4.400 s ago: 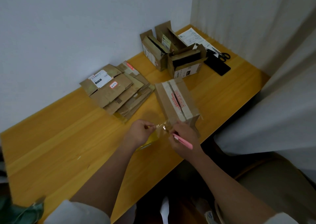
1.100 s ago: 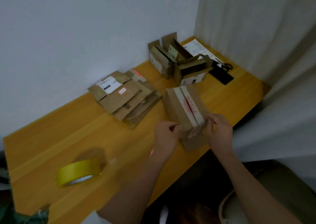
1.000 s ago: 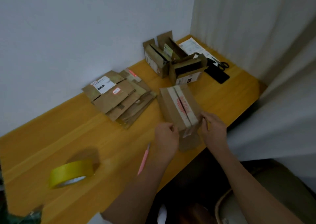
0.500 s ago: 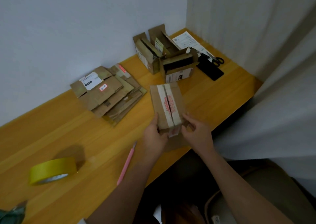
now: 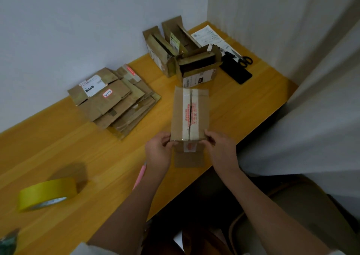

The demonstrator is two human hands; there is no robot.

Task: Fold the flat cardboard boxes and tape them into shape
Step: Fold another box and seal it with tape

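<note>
With the tape roll and pink cutter now lying left of the box, both hands are pinching its near corners, left hand and right hand pressing the fresh strip down; this seam is probably nearly sealed.

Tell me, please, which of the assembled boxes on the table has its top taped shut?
The box gripped at its near end by both the left hand and right hand. The two boxes near the wall stand with flaps open.
</note>
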